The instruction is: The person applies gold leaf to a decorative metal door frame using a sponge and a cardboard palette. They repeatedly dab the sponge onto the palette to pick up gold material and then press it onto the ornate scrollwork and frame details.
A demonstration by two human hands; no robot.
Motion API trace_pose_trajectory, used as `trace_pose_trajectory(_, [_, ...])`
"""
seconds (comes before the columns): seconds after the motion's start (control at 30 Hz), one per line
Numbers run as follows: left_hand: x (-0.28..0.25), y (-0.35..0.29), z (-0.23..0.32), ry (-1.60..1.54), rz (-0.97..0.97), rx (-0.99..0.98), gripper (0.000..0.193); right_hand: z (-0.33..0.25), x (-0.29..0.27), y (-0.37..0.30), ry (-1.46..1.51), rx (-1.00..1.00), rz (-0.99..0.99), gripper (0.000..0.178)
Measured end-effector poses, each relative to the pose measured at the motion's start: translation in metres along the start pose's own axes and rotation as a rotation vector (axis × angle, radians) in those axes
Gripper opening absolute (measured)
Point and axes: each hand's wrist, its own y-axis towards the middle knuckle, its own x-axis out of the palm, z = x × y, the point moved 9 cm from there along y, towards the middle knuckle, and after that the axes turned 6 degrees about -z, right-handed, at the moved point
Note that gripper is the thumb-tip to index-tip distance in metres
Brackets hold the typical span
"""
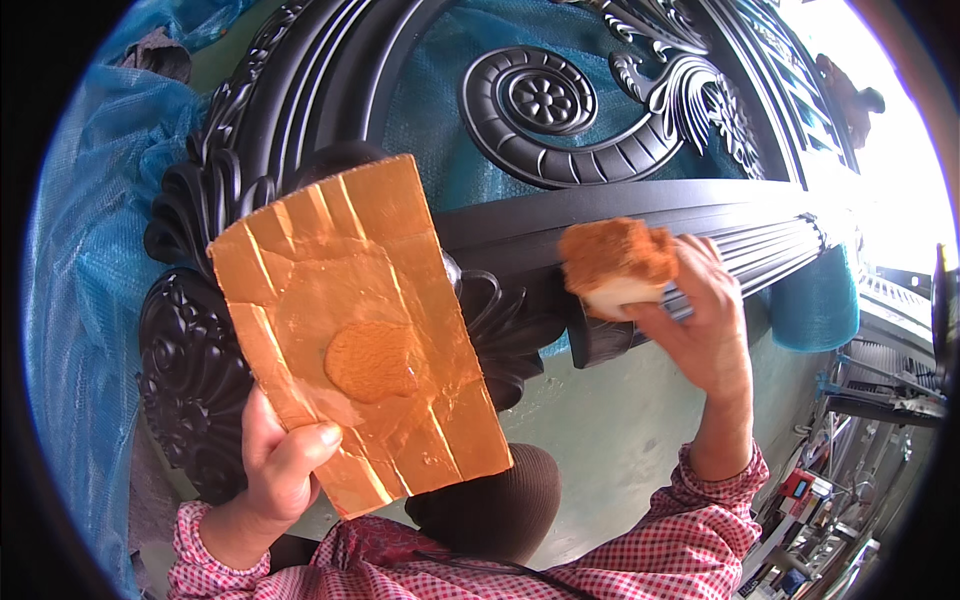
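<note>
My left hand (285, 465) grips the lower left edge of a creased, gold-coated sheet of cardboard (300, 300), thumb on top. A flat orange-gold patch of what looks like paint (372, 360) lies near its middle. Raised to the right, my right hand (700, 325) is closed on a sponge (615, 285). The sponge is pale below, and its rough upper side is coated orange-brown. Behind both hands stands a black ornamental metalwork piece (600, 215) with scrolls, leaves and fluted bars. The sponge appears in front of its crossbar; I cannot tell whether they touch.
Blue bubble wrap (95, 250) drapes the left side and shows behind the scroll. A blue wrapped roll (815, 300) is at the right end of the bar. Tools and boxes (800, 510) lie at the lower right. A person (855, 105) is far off at the upper right.
</note>
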Motion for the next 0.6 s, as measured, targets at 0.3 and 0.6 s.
trace_pose_trajectory(0.3, [0.011,0.009,0.021,-0.095,-0.071,0.079,0.070,-0.009,-0.008,-0.006,0.047,0.006,0.126,0.035])
trace_pose_trajectory(0.6, [0.006,0.005,0.013,-0.157,-0.077,0.071,0.068,-0.007,-0.003,-0.019,0.025,0.068,0.157,0.039])
